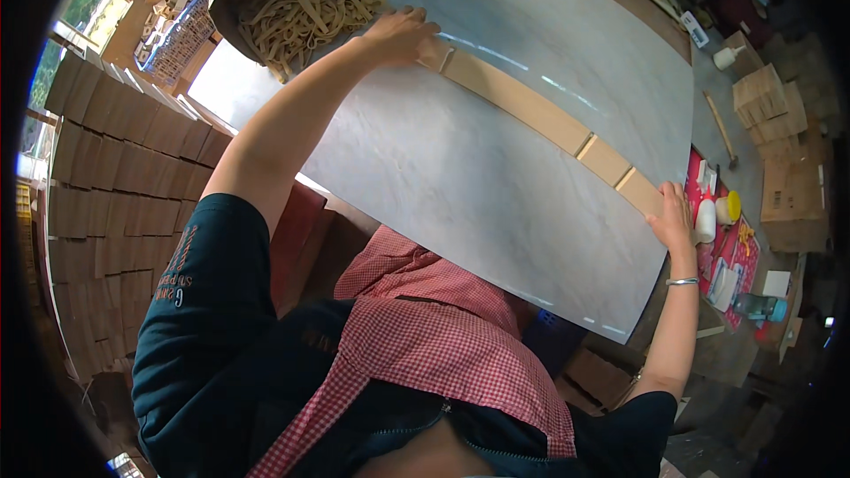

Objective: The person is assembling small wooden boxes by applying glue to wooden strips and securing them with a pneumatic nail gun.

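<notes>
The grooved wooden strip (522, 108) lies slantwise across the marbled surface (398, 159); it looks light and stiff, probably weakest at its grooves, so the plain ends seem the best hold. The left arm reaches well forward, its hand (400, 37) covering the far end, finger closure unclear; the right hand (673, 221), forearm pointing forward, pinches the near end between fingers and thumb.
</notes>
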`<control>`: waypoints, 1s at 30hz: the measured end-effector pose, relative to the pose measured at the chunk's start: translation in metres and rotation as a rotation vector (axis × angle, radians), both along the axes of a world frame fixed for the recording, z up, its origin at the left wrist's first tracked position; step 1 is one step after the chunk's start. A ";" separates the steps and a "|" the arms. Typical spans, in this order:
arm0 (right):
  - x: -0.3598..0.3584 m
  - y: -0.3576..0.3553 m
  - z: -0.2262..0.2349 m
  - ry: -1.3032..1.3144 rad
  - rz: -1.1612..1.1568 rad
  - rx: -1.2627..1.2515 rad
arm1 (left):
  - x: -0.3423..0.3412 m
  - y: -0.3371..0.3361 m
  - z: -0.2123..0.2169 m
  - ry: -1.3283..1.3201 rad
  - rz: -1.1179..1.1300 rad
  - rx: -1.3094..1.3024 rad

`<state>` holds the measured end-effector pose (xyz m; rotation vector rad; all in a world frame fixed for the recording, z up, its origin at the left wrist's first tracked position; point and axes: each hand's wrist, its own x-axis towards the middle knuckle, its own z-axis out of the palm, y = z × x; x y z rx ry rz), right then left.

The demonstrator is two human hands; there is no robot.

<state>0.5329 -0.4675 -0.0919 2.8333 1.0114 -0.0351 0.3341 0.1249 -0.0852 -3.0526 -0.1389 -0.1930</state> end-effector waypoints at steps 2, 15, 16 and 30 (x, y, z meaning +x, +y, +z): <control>-0.001 0.008 0.014 0.023 -0.020 0.020 | -0.009 0.009 0.012 0.057 -0.063 -0.038; -0.047 0.140 -0.004 -0.084 -0.079 0.303 | -0.117 -0.057 0.024 0.282 0.065 -0.318; -0.050 0.145 -0.005 -0.083 -0.065 0.301 | -0.120 -0.059 0.022 0.279 0.077 -0.323; -0.174 0.203 0.020 -0.051 0.665 0.554 | -0.134 -0.083 -0.008 0.049 0.290 -1.274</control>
